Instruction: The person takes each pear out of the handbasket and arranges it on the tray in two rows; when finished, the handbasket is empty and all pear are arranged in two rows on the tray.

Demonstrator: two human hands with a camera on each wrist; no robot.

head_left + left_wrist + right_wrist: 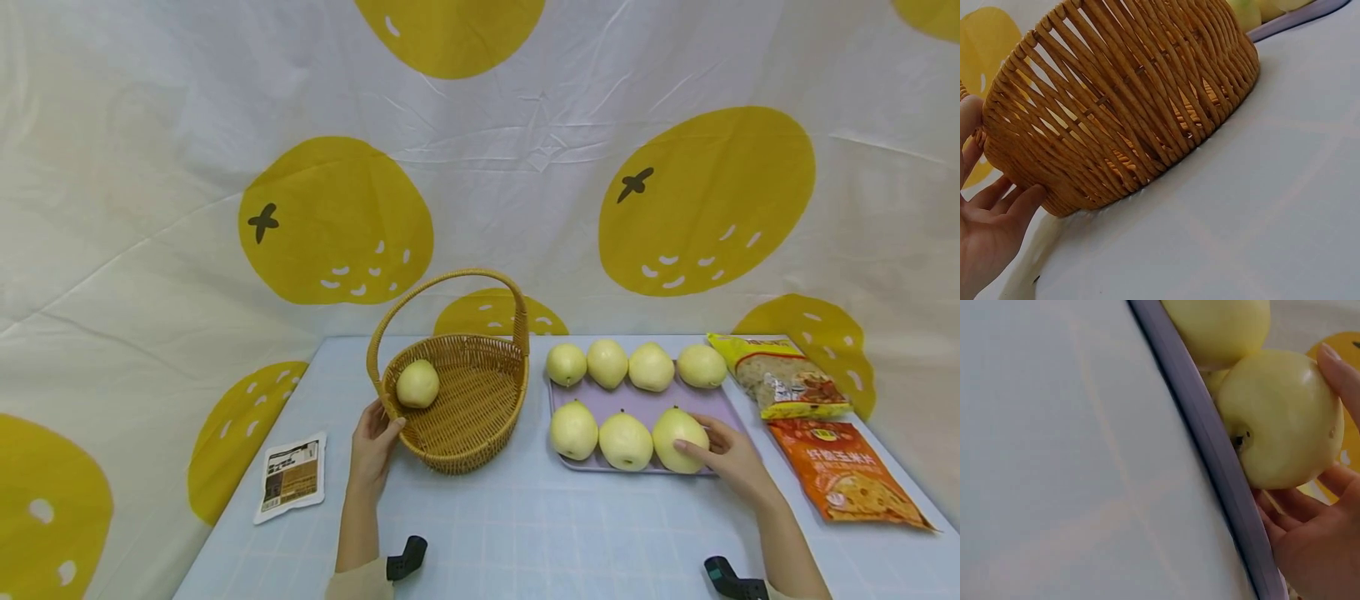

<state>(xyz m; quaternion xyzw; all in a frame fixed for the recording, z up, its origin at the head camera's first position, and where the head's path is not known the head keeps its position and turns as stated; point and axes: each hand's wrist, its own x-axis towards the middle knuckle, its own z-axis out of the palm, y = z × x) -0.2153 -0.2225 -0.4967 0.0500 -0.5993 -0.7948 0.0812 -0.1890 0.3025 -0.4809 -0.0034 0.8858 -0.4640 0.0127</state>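
A wicker basket [459,461] with a tall arched handle stands left of centre, one pale yellow-green pear [417,384] lying at its left side. My left hand [372,446] holds the basket's left rim, thumb at the top edge and the other fingers against the outer weave [1116,94]. To the right, a lilac tray [626,402] bears several pears in two rows. My right hand [733,461] grips the front row's rightmost pear [672,429] from its right side. In the right wrist view this pear [1279,419] sits right at the tray's edge [1210,434], thumb and fingers around it.
Left of the basket lies a white-and-brown packet [292,477]. A yellow food bag [783,379] and an orange one [843,475] lie along the table's right side. Behind the table hangs a cloth [525,208] printed with yellow fruit. A pale blue checked cloth [547,533] covers the tabletop.
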